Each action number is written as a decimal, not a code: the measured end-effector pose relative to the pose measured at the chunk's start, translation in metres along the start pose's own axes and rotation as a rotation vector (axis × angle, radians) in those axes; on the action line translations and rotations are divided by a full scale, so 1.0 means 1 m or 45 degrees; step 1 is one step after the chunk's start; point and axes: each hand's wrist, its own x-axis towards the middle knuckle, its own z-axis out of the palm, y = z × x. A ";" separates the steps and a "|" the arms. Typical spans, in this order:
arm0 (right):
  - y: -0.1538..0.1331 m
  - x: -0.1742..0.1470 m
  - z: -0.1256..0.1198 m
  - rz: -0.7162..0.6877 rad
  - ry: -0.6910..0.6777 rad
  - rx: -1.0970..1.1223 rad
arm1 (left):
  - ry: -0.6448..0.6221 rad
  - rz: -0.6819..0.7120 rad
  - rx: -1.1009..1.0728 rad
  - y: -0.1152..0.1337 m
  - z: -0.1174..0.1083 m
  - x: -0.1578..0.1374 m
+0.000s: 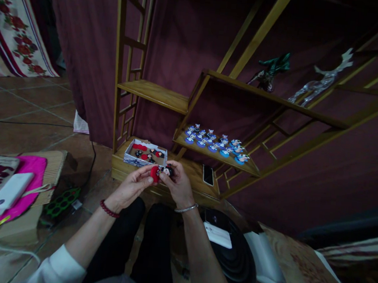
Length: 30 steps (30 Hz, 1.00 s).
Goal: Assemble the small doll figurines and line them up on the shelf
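Note:
Between my two hands is a small figurine (167,171) with black hair, a pale face and a red base. My left hand (136,183) pinches the red base, while my right hand (179,185) grips the figurine around its head. Just beyond my hands, an open cardboard box (144,160) stands on the lowest shelf with several similar red and black figurines inside. Higher to the right, several small blue and purple figurines (213,144) are lined up in rows on a wooden shelf.
A phone (208,175) lies on the bottom shelf, right of the box. The wooden rack (156,94) holds a green ornament (273,69) and a clear deer figure (325,78) higher up. At left, a white power bank (10,192) with a cable lies on pink cloth. A round black stool (232,262) stands at right.

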 end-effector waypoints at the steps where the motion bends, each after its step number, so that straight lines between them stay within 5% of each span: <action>1: -0.001 0.000 0.000 -0.008 0.002 -0.017 | -0.002 0.005 0.003 0.000 0.000 0.000; 15: -0.007 -0.005 0.005 -0.183 0.070 -0.475 | 0.052 0.019 -0.023 -0.002 0.001 0.000; 30: -0.028 0.003 0.003 -0.447 -0.207 -0.823 | -0.004 0.058 -0.082 -0.006 -0.004 0.001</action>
